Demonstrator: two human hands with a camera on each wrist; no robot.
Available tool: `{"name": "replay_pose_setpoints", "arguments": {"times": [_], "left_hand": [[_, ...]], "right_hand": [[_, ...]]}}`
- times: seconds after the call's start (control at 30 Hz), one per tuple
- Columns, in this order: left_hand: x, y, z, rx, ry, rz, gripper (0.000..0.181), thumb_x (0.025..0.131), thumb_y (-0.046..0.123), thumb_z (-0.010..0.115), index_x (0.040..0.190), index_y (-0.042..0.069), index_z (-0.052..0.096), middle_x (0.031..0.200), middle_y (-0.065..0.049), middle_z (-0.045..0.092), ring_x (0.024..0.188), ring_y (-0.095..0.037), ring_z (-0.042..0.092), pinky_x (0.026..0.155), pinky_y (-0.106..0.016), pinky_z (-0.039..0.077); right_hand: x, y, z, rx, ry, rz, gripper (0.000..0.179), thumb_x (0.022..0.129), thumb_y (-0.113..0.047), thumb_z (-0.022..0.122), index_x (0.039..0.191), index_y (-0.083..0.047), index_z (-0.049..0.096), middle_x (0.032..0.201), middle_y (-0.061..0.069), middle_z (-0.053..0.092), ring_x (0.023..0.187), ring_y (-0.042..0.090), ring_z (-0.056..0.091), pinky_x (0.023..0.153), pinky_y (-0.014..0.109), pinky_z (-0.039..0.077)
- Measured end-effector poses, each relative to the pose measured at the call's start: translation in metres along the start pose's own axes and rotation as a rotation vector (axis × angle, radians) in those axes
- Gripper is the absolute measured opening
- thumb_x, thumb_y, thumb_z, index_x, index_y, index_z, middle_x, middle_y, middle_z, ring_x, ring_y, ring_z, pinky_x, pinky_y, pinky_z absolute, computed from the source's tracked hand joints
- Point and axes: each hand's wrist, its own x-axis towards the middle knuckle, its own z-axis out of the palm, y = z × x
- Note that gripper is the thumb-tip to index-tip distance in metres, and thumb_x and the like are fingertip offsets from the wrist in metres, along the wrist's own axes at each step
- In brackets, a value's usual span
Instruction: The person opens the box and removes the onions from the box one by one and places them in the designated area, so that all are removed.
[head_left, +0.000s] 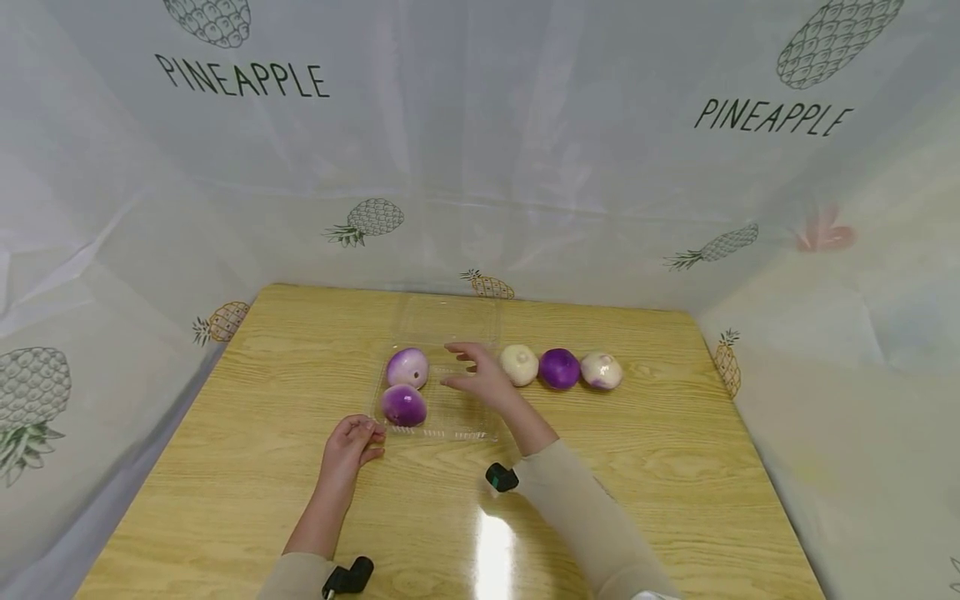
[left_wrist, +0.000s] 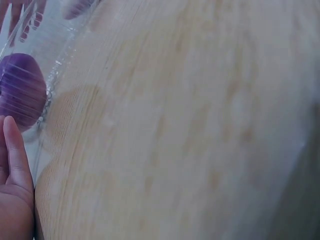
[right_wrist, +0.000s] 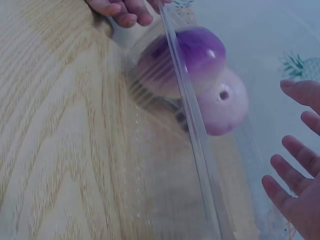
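Observation:
In the head view, my left hand (head_left: 354, 443) holds the front left corner of a clear plastic container (head_left: 450, 435), fingertips at its rim. In the right wrist view, some of that hand's fingers (right_wrist: 131, 14) show against the outside of the rim. Over the container's right part, my right hand (head_left: 480, 377) is spread with nothing in it. Two glossy round vegetables, like turnips or onions, lie together in the container's left half: a lilac one (head_left: 407, 368) behind and a deeper purple one (head_left: 404, 406) in front.
Right of the container stand three similar round vegetables in a row: a cream one (head_left: 519, 365), a purple one (head_left: 559, 369) and a white one (head_left: 602, 371) with purple marks. The container's lid (head_left: 447, 315) lies folded back behind it. A pineapple-print curtain (head_left: 480, 167) surrounds the wooden table (head_left: 660, 467).

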Motion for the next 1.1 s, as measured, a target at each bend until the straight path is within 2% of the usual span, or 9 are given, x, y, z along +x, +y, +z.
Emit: {"name": "replay_pose_setpoints", "arguments": {"times": [0.1, 0.23, 0.43, 0.73, 0.93, 1.1], "left_hand": [[0.000, 0.000, 0.001, -0.004, 0.000, 0.003, 0.013, 0.099, 0.016, 0.060, 0.101, 0.006, 0.053, 0.088, -0.002, 0.068, 0.081, -0.014, 0.064, 0.068, -0.028, 0.058], [0.000, 0.001, 0.001, -0.003, 0.004, -0.003, 0.011, 0.099, 0.015, 0.060, 0.100, 0.006, 0.053, 0.088, -0.001, 0.068, 0.081, -0.014, 0.064, 0.068, -0.028, 0.058], [-0.001, 0.002, 0.001, 0.002, 0.017, -0.020, 0.011, 0.099, 0.015, 0.059, 0.101, 0.006, 0.053, 0.088, -0.001, 0.068, 0.081, -0.014, 0.064, 0.069, -0.028, 0.058], [-0.001, 0.001, 0.001, -0.003, 0.020, -0.020, 0.013, 0.099, 0.015, 0.060, 0.102, 0.005, 0.053, 0.088, -0.002, 0.068, 0.081, -0.014, 0.064, 0.069, -0.028, 0.058], [-0.001, 0.001, -0.001, -0.003, 0.021, -0.016, 0.014, 0.098, 0.016, 0.060, 0.102, 0.005, 0.052, 0.088, -0.002, 0.068, 0.081, -0.014, 0.064, 0.069, -0.028, 0.058], [-0.001, 0.001, -0.001, -0.007, 0.019, -0.014, 0.016, 0.098, 0.016, 0.061, 0.103, 0.004, 0.052, 0.088, -0.002, 0.068, 0.081, -0.015, 0.064, 0.069, -0.028, 0.058]], "right_hand": [[0.005, 0.001, 0.006, -0.015, -0.012, -0.024, 0.055, 0.085, -0.011, 0.075, 0.136, -0.003, 0.053, 0.135, 0.013, 0.051, 0.123, 0.036, 0.047, 0.101, 0.054, 0.040], [0.012, -0.001, 0.015, -0.038, -0.023, -0.018, 0.053, 0.086, -0.010, 0.074, 0.135, -0.005, 0.054, 0.134, 0.012, 0.052, 0.122, 0.035, 0.048, 0.101, 0.050, 0.042], [0.025, -0.002, 0.029, -0.048, -0.030, 0.036, 0.054, 0.084, -0.010, 0.076, 0.134, -0.005, 0.055, 0.134, 0.014, 0.052, 0.122, 0.037, 0.049, 0.101, 0.052, 0.043], [0.038, -0.009, 0.044, -0.118, -0.022, 0.087, 0.052, 0.084, -0.018, 0.078, 0.132, -0.009, 0.059, 0.132, 0.014, 0.049, 0.120, 0.038, 0.049, 0.093, 0.045, 0.049], [0.046, -0.008, 0.054, -0.185, -0.029, 0.117, 0.054, 0.082, -0.024, 0.080, 0.131, -0.014, 0.061, 0.124, 0.011, 0.047, 0.114, 0.029, 0.050, 0.091, 0.039, 0.049], [0.048, -0.008, 0.063, -0.175, -0.003, 0.144, 0.058, 0.081, -0.025, 0.080, 0.134, -0.016, 0.059, 0.124, 0.011, 0.044, 0.109, 0.028, 0.052, 0.090, 0.039, 0.050]]}}
